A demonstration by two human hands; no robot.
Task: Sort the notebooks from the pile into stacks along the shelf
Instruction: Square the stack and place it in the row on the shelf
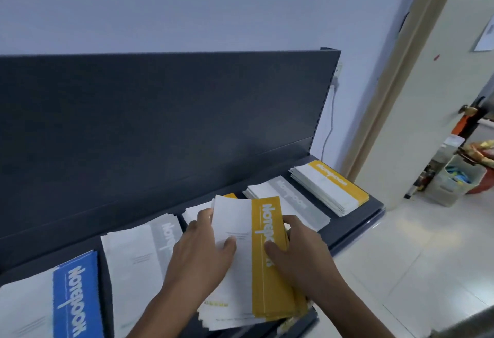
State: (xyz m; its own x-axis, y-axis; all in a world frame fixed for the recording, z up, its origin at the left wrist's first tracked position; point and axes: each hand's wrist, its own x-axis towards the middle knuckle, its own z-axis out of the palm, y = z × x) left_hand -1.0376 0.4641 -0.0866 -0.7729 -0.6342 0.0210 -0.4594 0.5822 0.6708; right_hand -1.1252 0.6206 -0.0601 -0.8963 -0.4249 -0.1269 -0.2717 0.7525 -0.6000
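While the left hand (203, 254) and right hand (300, 253) grip the yellow pile (263, 279), a stack (193, 213) beneath seems hidden.

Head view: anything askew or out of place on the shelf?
Yes. The yellow pile gripped between the left hand and right hand is uneven: its lower notebooks splay out at the near end, by the shelf front edge. The yellow stack at the far right is slightly fanned too.
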